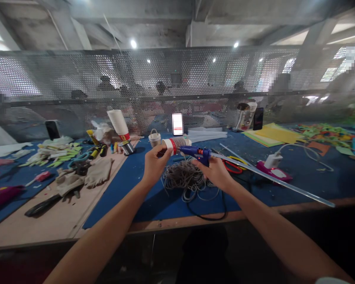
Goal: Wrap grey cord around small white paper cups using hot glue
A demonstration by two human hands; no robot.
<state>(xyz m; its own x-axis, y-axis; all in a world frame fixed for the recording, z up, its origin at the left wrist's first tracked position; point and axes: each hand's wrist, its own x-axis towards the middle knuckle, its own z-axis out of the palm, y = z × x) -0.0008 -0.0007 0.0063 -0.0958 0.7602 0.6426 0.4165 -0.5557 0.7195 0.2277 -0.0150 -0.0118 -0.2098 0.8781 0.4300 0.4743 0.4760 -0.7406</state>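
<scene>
My left hand [154,163] is closed round a paper cup [177,144] with a red band, held on its side above the blue mat [142,173]; grey cord is wound round part of the cup. My right hand [215,172] grips a blue glue gun [197,152] whose nozzle touches the cup's side. A long clear glue stick [272,178] juts from the gun's rear toward the right. Below both hands lies a loose heap of grey cord [185,178].
Red-handled scissors [233,165] and a pink base with a white plug [274,165] lie right of my hands. A stack of paper cups [119,125], a small white basket [154,138], pale gloves [85,175], tools, green scraps and yellow sheets [272,135] fill the bench. A perforated metal screen [177,79] backs it.
</scene>
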